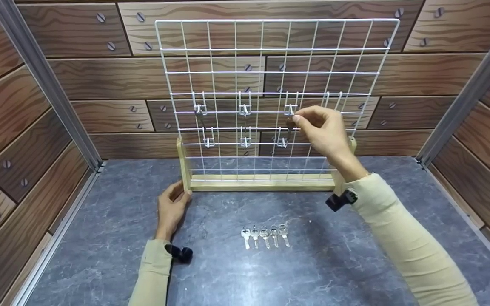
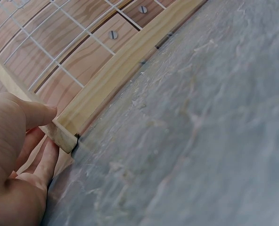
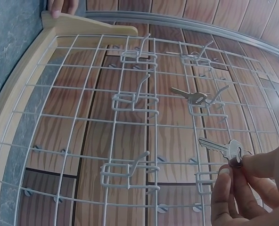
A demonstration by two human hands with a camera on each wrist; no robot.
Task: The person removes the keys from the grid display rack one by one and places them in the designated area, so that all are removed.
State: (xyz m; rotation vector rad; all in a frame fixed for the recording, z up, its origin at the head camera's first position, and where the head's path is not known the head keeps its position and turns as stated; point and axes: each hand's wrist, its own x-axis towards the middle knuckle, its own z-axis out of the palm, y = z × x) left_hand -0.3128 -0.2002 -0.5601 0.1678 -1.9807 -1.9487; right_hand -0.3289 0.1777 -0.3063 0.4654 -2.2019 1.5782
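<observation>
My right hand (image 1: 323, 129) pinches a key (image 3: 222, 148) by its bow between thumb and fingertips, in front of the upper right hook of a white wire grid rack (image 1: 262, 72). In the right wrist view the key's blade points away from the fingers. Whether its hole is over the hook's prong is hidden. My left hand (image 1: 172, 210) grips the lower left end of the rack's wooden stand (image 2: 64, 134), thumb on one side and fingers on the other. One key (image 3: 189, 95) hangs on the upper middle hook, another (image 1: 201, 119) on the upper left hook.
Several loose keys (image 1: 264, 237) lie in a row on the grey marbled table (image 1: 228, 276) before the rack. Three lower hooks, such as the middle one (image 1: 245, 142), hold no keys. Wood-patterned walls (image 1: 79, 80) enclose the back and sides.
</observation>
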